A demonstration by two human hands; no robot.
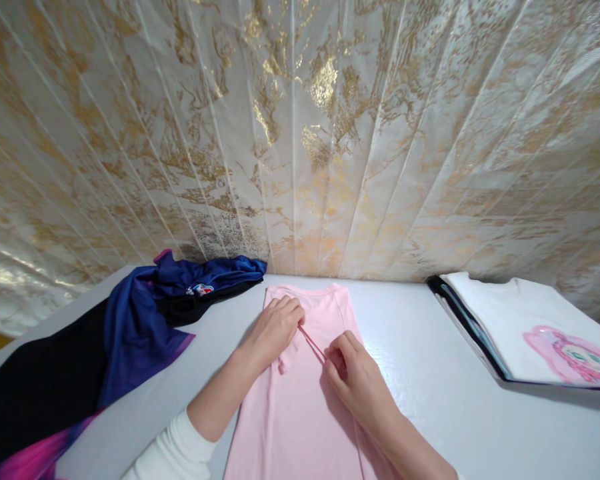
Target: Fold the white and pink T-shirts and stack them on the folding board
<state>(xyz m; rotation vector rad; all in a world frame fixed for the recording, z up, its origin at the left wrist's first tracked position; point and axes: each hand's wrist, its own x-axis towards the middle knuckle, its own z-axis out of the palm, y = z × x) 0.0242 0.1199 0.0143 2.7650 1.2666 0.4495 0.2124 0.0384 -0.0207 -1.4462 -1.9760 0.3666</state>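
A pale pink shirt (300,413) lies lengthwise on the white table (430,400), its neckline toward the wall. My left hand (274,328) rests on the upper part of the shirt with the fingers curled, pinching a fold of the pink cloth. My right hand (353,373) is just to the right and nearer to me, fingers closed on the same raised fold. A thin taut ridge of fabric runs between the two hands. A white sleeve covers my left forearm.
A heap of dark blue, black and magenta clothes (105,333) lies at the left of the table. At the right sits a stack of folded garments (525,333), topped by a white shirt with a pink print. A gold-patterned wall (300,133) stands behind.
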